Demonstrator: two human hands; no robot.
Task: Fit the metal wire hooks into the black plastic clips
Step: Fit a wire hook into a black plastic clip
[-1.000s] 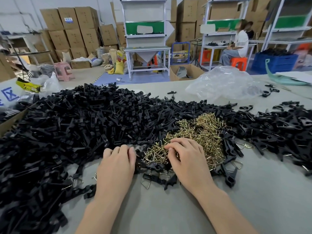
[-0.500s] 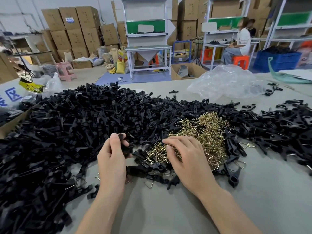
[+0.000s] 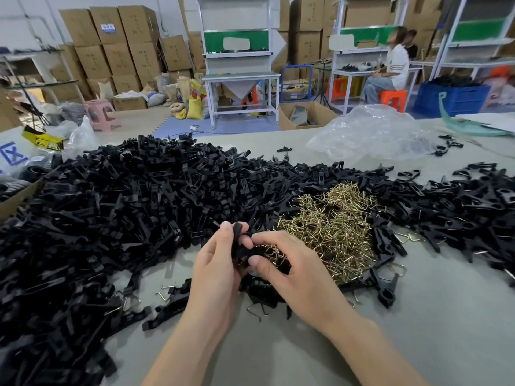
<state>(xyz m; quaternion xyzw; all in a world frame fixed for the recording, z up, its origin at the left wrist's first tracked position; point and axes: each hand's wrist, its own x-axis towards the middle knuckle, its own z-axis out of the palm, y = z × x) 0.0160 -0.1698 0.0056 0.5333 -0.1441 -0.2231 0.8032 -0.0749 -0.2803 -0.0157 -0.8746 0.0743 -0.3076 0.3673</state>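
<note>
Near the middle of the table, just above its surface, both hands meet on one clip; the left hand grips it upright between thumb and fingers, likely to steady it and present it to the other hand; the right hand pinches its lower end with thumb and curled fingers, and whether any wire lies in that pinch I cannot tell; hooks lie heaped just beyond the right hand, within easy reach; clips spread far and left, with more to the right; a crumpled bag sits far right.
</note>
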